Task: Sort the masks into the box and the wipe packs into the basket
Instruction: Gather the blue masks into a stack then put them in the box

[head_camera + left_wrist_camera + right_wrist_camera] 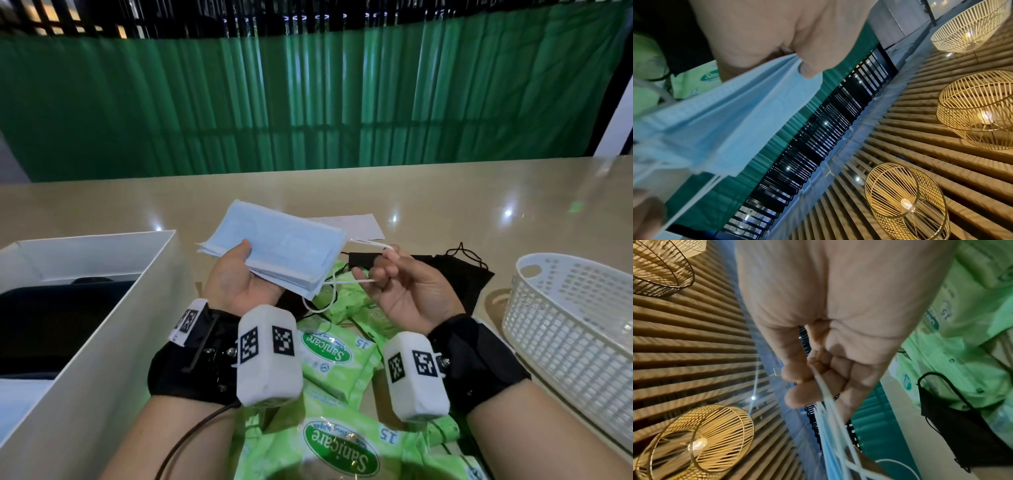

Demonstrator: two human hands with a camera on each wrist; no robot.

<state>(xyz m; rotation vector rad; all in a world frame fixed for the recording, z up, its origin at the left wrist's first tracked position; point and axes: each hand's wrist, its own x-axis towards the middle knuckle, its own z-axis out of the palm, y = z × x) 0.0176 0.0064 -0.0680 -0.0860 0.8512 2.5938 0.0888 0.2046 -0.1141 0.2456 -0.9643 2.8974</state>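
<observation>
My left hand holds a stack of light blue masks palm up above the table, thumb on top of the stack. My right hand pinches the white ear loops at the stack's right end; in the right wrist view the loops run through my curled fingers. Black masks lie on the table behind my right hand. Green Sanicare wipe packs are heaped below both wrists. A white box stands at the left, a white perforated basket at the right.
A white sheet of paper lies behind the blue masks. The beige table runs back to a green curtain. Dark contents fill the box's bottom. Woven lamps hang overhead in both wrist views.
</observation>
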